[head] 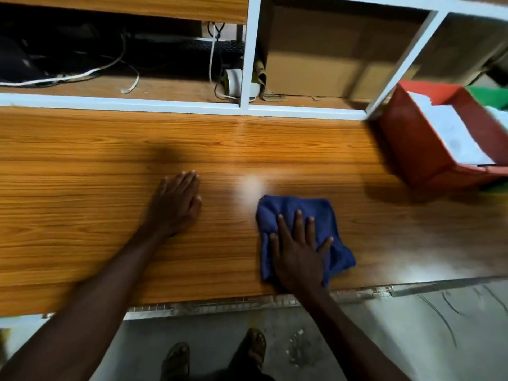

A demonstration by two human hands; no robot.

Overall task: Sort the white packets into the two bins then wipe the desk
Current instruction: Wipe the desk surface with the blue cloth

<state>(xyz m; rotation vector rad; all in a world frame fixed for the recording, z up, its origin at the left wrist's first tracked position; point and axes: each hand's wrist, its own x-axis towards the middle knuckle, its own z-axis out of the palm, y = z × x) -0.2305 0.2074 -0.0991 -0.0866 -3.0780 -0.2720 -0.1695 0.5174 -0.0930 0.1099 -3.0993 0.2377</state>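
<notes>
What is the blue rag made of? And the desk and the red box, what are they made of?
The blue rag looks like soft, fuzzy cloth, maybe microfibre: it bunches and folds under the right hand. The desk shows wood grain with a glossy shine, so probably laminate rather than bare wood. The red box looks like smooth, stiff plastic.

Cables and cardboard box fill the shelf.

The right hand presses flat, fingers spread, on a blue cloth on the wooden tabletop. The left hand rests flat beside it, apart. A red bin holding white packets stands at the far right, a green bin behind it.
</notes>
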